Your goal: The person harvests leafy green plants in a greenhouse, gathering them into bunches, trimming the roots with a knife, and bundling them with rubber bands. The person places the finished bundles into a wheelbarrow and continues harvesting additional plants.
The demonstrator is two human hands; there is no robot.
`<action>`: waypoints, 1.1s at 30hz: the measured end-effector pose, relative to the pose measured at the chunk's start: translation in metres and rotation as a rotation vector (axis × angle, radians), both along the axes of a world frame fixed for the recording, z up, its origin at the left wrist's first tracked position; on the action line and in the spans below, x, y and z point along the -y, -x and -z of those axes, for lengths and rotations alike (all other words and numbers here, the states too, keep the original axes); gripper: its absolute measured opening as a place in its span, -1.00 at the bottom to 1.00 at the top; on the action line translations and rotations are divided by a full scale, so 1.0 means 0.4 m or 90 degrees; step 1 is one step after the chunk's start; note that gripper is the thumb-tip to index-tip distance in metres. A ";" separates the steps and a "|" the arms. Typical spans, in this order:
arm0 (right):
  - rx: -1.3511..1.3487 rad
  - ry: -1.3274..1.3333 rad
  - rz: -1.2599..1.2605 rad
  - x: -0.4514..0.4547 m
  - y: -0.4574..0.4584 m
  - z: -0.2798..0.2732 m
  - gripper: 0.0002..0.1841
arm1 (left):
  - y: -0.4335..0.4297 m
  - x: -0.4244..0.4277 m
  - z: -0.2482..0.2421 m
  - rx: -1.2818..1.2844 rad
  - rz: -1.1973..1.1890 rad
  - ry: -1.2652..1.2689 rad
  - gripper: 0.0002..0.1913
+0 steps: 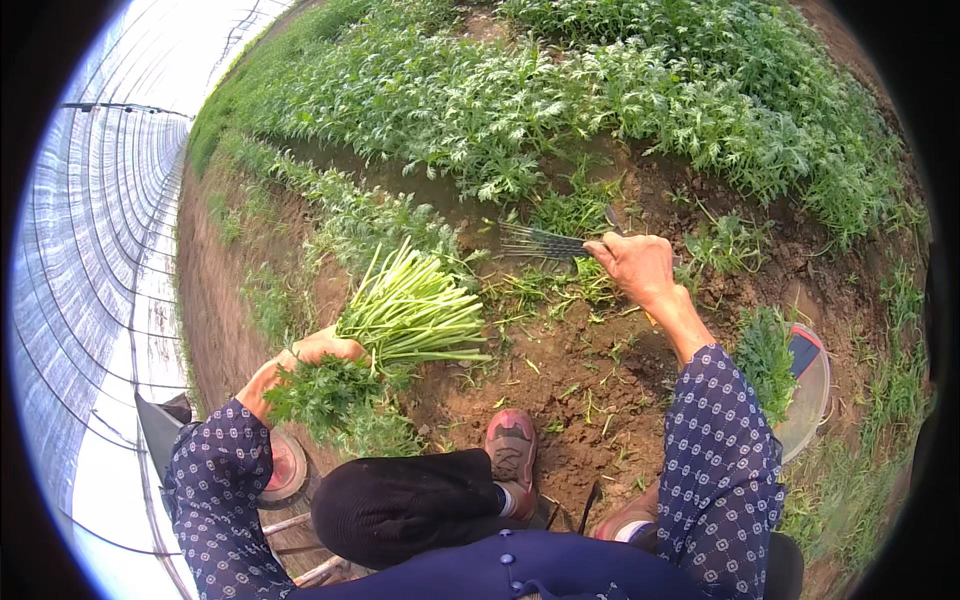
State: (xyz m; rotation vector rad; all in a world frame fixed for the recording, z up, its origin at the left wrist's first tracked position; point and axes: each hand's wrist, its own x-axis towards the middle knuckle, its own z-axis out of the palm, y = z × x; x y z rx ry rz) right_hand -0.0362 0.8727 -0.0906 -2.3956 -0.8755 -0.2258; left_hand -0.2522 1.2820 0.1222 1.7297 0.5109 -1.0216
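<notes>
My left hand (319, 349) is closed around a thick bunch of cut leafy greens (420, 311), which look like crown daisy. Their pale green stems fan out to the upper right, while feathery leaves hang below the fist. Farther right, over the soil, my right hand (637, 266) grips a bundle of thin dark strips (544, 244), perhaps ties, whose loose ends spread to the left. A short dark piece (613, 219) juts up beside the right thumb; what it belongs to cannot be told. Trimmed leaves and stems (540, 292) lie on the ground beneath this hand.
Dense rows of the growing greens (480, 105) stand ahead. A clear round plastic container (814, 397) with greens beside it is at the right. At the left are a wheel (285, 469), a grey bin (157, 431) and the greenhouse's plastic wall (97, 247). My shoe (512, 450) rests on bare soil.
</notes>
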 end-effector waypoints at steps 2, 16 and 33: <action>-0.007 -0.043 -0.006 0.017 0.002 -0.015 -0.49 | -0.007 0.023 -0.052 0.013 -0.081 -0.025 -0.61; -0.182 -0.081 -0.061 -0.001 0.022 -0.066 -0.49 | -0.089 0.229 -0.055 0.053 0.029 -0.245 -0.43; -0.336 0.027 0.161 0.088 -0.019 0.011 -0.38 | -0.091 0.206 -0.030 0.254 0.637 -0.782 -0.46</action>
